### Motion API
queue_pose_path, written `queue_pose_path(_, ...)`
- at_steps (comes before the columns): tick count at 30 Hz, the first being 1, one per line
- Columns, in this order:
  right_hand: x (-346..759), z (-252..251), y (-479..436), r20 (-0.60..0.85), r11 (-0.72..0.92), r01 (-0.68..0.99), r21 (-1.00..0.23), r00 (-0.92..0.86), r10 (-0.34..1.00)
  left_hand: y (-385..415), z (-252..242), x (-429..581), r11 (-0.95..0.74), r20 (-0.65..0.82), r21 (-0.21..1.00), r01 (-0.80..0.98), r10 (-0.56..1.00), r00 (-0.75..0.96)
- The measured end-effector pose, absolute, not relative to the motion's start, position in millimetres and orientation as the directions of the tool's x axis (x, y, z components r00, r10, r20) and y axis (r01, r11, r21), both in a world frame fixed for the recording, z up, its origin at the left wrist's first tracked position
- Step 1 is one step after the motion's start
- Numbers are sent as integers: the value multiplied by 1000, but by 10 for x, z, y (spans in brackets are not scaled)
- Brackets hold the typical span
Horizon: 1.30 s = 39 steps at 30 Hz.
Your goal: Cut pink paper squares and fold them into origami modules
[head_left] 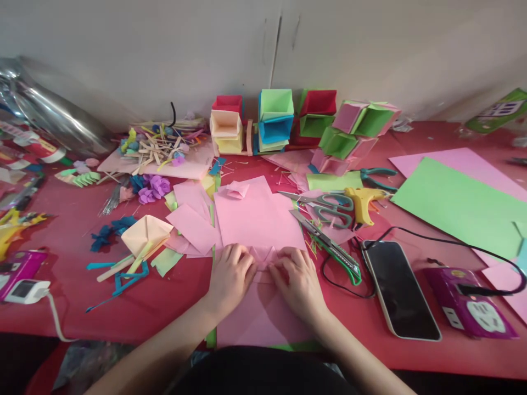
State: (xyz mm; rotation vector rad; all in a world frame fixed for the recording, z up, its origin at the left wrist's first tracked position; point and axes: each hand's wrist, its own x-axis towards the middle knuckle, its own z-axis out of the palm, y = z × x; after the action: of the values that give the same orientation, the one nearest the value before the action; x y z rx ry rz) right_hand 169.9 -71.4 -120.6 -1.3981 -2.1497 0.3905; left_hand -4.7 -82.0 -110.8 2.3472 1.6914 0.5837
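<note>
My left hand (230, 277) and my right hand (297, 280) rest side by side on a pink sheet of paper (257, 219) lying on the red table. Both hands have their fingers curled and pinched on a small folded pink piece (263, 258) between them. A tiny folded pink shape (237, 189) sits at the far end of the sheet. More pink paper (259, 321) lies under my wrists toward the table edge.
A utility knife (327, 244), scissors (329, 206) and a yellow glue gun (363, 202) lie right of the sheet. A phone (399, 288) and a purple power strip (469, 307) sit further right. Coloured paper boxes (288, 120) stand at the back. Paper scraps and flowers (150, 189) clutter the left.
</note>
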Motion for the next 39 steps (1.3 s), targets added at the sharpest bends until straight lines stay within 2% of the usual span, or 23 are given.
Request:
queue_pose_path(6,1693,-1205,-722,272,411,767,-493,-313,910,-804,-1131,-35,-293,168,348,891,954,249)
queue_pose_path(9,1691,-1202,-721,265,411,764,-498,-317,911,-838,-1145,-25,-302,245,369,879,944,222)
queue_pose_path(12,1694,-1211,-725,248,396,766,-507,-310,918,-953,-1174,-17,-478,335,315,820,864,376)
queue_pose_path(15,1693,-1211,-732,226,383,770,-511,-310,924,-1093,-1222,-32,-621,273,253,742,782,561)
queue_pose_path(19,1678,-1185,-725,197,343,784,-517,-281,939,-1179,-1263,-88,-633,188,242,735,774,605)
queue_pose_path(23,1684,-1178,-688,169,327,794,-513,-280,945,-1138,-1224,-153,-620,104,326,713,773,625)
queue_pose_path(26,1738,-1183,-667,216,386,755,-531,-320,923,-1078,-1164,-236,-588,49,478,652,759,649)
queue_pose_path(30,1858,-1172,-667,307,591,617,-519,-510,803,-1033,-1115,-363,-332,-17,780,531,837,547)
queue_pose_path(32,1899,-1164,-666,311,685,561,-464,-622,719,-1028,-1110,-393,-214,-47,860,464,871,489)
queue_pose_path(35,1903,-1155,-647,324,769,510,-385,-706,630,-1006,-1102,-385,-174,-56,882,437,883,466)
queue_pose_path(39,1841,-1126,-614,393,829,457,-322,-732,556,-914,-1059,-356,-218,-66,833,509,873,483)
